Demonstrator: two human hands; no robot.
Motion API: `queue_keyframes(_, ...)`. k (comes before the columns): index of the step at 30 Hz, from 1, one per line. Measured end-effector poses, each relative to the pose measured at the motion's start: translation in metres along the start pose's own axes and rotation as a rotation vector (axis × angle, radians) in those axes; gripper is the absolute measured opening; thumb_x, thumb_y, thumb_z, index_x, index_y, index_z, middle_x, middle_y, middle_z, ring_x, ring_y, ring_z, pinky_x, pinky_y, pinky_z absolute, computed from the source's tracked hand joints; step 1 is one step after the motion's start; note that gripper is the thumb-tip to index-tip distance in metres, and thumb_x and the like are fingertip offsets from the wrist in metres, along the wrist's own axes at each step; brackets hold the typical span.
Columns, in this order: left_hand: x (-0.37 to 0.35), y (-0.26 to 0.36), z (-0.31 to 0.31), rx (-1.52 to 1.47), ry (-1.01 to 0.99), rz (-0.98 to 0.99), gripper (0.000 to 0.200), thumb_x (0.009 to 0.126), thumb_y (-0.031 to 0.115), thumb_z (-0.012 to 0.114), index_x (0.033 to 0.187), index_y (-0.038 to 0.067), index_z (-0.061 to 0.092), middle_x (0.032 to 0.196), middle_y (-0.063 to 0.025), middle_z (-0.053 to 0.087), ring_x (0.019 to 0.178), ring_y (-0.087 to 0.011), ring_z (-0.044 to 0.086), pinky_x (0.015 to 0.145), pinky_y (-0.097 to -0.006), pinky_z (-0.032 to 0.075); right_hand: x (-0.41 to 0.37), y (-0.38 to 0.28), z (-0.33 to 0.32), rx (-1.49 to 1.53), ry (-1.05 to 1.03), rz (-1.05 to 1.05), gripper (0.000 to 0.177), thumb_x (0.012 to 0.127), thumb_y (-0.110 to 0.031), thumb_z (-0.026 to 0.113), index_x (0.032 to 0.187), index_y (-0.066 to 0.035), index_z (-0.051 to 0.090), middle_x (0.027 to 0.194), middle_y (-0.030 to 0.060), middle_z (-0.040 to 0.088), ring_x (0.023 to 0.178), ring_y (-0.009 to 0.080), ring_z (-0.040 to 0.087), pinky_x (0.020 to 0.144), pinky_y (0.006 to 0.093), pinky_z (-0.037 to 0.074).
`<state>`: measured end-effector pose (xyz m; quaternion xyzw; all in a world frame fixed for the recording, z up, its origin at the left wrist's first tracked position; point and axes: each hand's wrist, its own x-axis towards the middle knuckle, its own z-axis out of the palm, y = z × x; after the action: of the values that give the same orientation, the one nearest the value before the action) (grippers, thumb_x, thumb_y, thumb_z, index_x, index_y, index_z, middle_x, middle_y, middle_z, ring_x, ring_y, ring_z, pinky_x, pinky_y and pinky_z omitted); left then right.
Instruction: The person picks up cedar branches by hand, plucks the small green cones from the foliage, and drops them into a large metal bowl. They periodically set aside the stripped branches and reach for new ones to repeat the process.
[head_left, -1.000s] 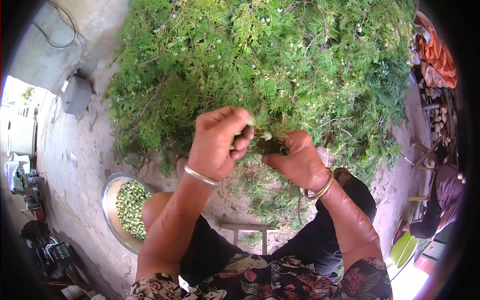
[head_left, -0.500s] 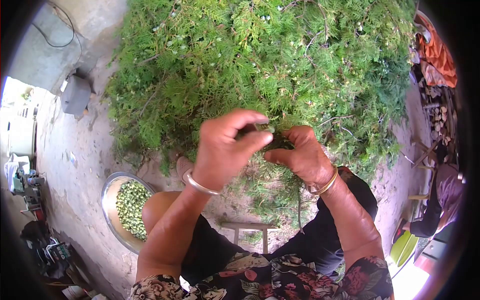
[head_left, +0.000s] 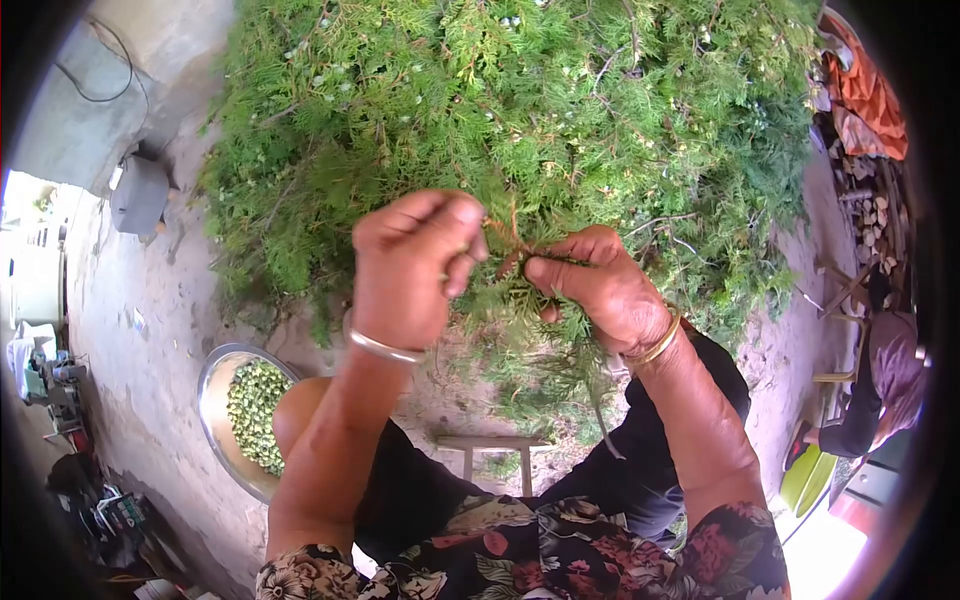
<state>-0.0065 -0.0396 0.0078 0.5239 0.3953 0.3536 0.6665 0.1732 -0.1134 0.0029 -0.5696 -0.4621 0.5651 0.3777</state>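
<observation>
Sprig (head_left: pixel 572 338), long axis toward the lap (head_left: pixel 595 490), hangs by the near edge of the branch pile (head_left: pixel 450 130), pinched in the right hand (head_left: pixel 620 300), just right of the left hand (head_left: pixel 405 280), whose curled fingers hide any contents.

Pale, worn ground (head_left: pixel 160 330) around me, scuffed and patchy. Up to my left, grey wall (head_left: pixel 95 85) with dark cable (head_left: pixel 118 99) looped against it; grey box (head_left: pixel 140 195) stands just below. Ahead of me, low wooden frame (head_left: pixel 493 441) near my lap. Off right — orange cloth (head_left: pixel 868 100) above stacked cut wood (head_left: pixel 874 225). Daylight strong, washed-out white glare (head_left: pixel 835 555) low at right, more at far left.
</observation>
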Motion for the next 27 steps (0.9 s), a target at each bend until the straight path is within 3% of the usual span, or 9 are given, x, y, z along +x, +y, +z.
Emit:
queue_keyframes(2,0.01,-0.003,-0.019,-0.579,-0.07,-0.123,0.016,0.087,0.012,0.055,0.094,-0.001,0.061,0.076,-0.0104,0.061,0.053,-0.0116,0.05,0.045,-0.0215,0.037,-0.004,-0.011,0.003,0.531,0.109,0.215,0.024,0.083,-0.017,0.062,0.081,0.006,0.063,0.073,0.0087,0.061,0.068,0.0143,0.055,0.068,0.0343,0.051)
queue_keyframes(4,0.013,-0.006,-0.025,-0.663,-0.085,-0.17,0.021,0.089,0.018,0.053,0.099,0.0,0.06,0.081,-0.012,0.06,0.057,-0.0133,0.05,0.047,-0.0234,0.039,-0.004,-0.013,-0.001,0.51,0.083,0.112,0.03,0.089,-0.022,0.055,0.095,0.007,0.06,0.085,0.0125,0.063,0.076,0.022,0.06,0.075,0.0421,0.053)
queue_keyframes(7,0.011,-0.004,-0.018,-0.78,-0.093,-0.28,0.025,0.09,0.023,0.052,0.1,0.001,0.059,0.086,-0.0149,0.06,0.063,-0.0169,0.052,0.049,-0.0271,0.041,-0.003,-0.011,-0.005,1.049,0.17,0.135,0.044,0.09,-0.025,0.041,0.12,0.007,0.044,0.104,0.0222,0.061,0.089,0.0372,0.063,0.081,0.0477,0.05)
queue_keyframes(10,0.009,-0.01,-0.019,-0.815,-0.098,-0.351,0.021,0.089,0.022,0.054,0.094,0.002,0.06,0.086,-0.0168,0.061,0.064,-0.0189,0.054,0.05,-0.0281,0.041,-0.001,0.001,-0.013,1.168,0.048,-0.004,0.045,0.087,-0.026,0.044,0.116,0.007,0.047,0.103,0.0238,0.061,0.086,0.0386,0.062,0.081,0.0485,0.05)
queue_keyframes(14,0.006,-0.004,-0.041,-0.647,-0.223,-0.191,0.024,0.092,0.024,0.051,0.094,0.001,0.059,0.091,-0.0175,0.058,0.065,-0.0151,0.052,0.048,-0.0236,0.043,0.002,-0.002,-0.012,1.07,0.088,-0.026,0.046,0.086,-0.031,0.046,0.111,0.007,0.05,0.101,0.0253,0.061,0.085,0.0417,0.062,0.082,0.0504,0.049)
queue_keyframes(21,-0.036,0.016,-0.139,0.265,0.479,-0.17,0.017,0.082,0.016,0.062,0.086,-0.001,0.06,0.069,-0.0087,0.059,0.052,-0.0107,0.051,0.041,-0.0234,0.039,-0.004,-0.009,-0.014,1.197,-0.035,-0.096,0.042,0.086,-0.029,0.047,0.112,0.004,0.049,0.099,0.0251,0.06,0.088,0.0436,0.061,0.082,0.0545,0.047)
queue_keyframes(23,-0.047,0.015,-0.174,0.398,0.574,-0.162,0.018,0.079,0.015,0.062,0.082,-0.002,0.061,0.066,-0.008,0.059,0.051,-0.0116,0.051,0.041,-0.0246,0.039,-0.014,-0.034,-0.001,1.106,0.465,0.101,0.038,0.085,-0.027,0.051,0.11,0.001,0.048,0.103,0.0228,0.055,0.09,0.0447,0.059,0.081,0.0574,0.047)
queue_keyframes(26,-0.103,-0.012,-0.267,0.64,0.673,-0.298,0.018,0.076,0.015,0.062,0.075,-0.003,0.064,0.059,-0.0075,0.058,0.046,-0.0131,0.051,0.041,-0.027,0.041,-0.013,-0.019,-0.008,1.106,0.371,0.103,0.031,0.082,-0.025,0.058,0.102,-0.003,0.049,0.106,0.0194,0.051,0.086,0.044,0.058,0.079,0.0597,0.048)
queue_keyframes(27,-0.125,-0.034,-0.307,0.753,0.747,-0.317,0.021,0.075,0.018,0.064,0.075,-0.003,0.066,0.06,-0.0083,0.059,0.047,-0.0144,0.053,0.041,-0.0277,0.042,-0.008,0.002,-0.016,1.139,0.287,0.121,0.03,0.083,-0.028,0.057,0.1,-0.004,0.051,0.098,0.0181,0.055,0.084,0.0417,0.059,0.075,0.0541,0.05)
